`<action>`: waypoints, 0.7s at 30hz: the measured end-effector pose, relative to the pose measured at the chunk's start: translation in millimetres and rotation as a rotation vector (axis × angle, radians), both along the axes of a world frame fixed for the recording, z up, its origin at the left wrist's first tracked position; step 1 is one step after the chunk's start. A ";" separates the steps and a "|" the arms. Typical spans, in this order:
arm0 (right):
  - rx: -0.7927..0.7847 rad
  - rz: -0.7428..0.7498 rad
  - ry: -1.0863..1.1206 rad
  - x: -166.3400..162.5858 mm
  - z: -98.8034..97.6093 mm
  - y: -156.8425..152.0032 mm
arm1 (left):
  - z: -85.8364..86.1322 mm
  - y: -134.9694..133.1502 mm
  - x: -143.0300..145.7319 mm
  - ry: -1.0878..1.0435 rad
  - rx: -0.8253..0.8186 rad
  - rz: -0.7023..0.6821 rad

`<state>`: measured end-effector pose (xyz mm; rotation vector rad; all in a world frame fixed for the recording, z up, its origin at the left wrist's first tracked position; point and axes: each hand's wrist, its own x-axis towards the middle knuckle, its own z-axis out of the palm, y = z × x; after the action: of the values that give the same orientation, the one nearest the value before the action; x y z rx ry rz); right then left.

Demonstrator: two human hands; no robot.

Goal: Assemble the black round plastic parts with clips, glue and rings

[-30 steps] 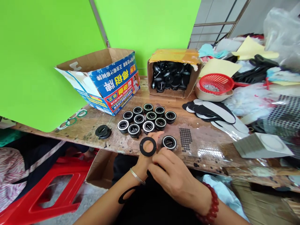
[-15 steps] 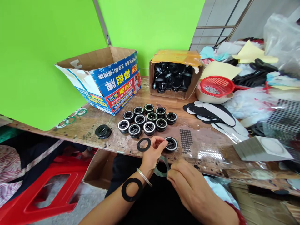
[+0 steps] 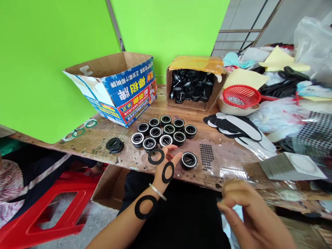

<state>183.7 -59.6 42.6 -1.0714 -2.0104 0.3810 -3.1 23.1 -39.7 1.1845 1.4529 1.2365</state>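
My left hand [image 3: 167,162] reaches over the table's front edge with its fingers apart and nothing gripped. Flat black rings lie on it: one ring [image 3: 156,156] by the knuckles, another ring [image 3: 168,172] at the thumb side, and a third ring [image 3: 145,207] on the forearm above a bracelet. Just beyond the thumb sits a round black piece with a silvery rim [image 3: 188,160]. My right hand [image 3: 241,211] is lower right, blurred, thumb and finger pinched; what is between them is hard to make out.
Several similar round pieces [image 3: 156,132] stand grouped behind. A stack of black rings [image 3: 114,145] is at left. A blue printed carton [image 3: 124,93] and a box of black parts [image 3: 169,88] stand behind. To the right are a red basket [image 3: 256,100], insole shapes [image 3: 241,128] and a sheet of black dots [image 3: 206,155].
My right hand has moved right, away from my left hand. The translucent ring it held is no longer visible. A black ring now shows on my left hand's thumb side, whose fingers have lifted slightly.
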 end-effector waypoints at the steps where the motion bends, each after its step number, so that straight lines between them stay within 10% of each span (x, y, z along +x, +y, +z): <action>1: 0.007 -0.051 0.020 0.8 1.0 1.9 | -0.3 -0.6 0.1 0.019 -0.002 -0.030; 15: 0.251 0.357 -0.374 -42.7 2.7 37.2 | 13.5 -9.8 9.1 0.202 0.162 -0.141; 21: 0.222 0.396 -0.411 -23.9 1.7 17.3 | 5.0 -2.4 -0.4 -0.308 -0.148 -0.038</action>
<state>159.8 -42.4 44.3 -0.6450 -2.5713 0.1359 -3.5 20.7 -34.7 0.8750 1.2623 1.2040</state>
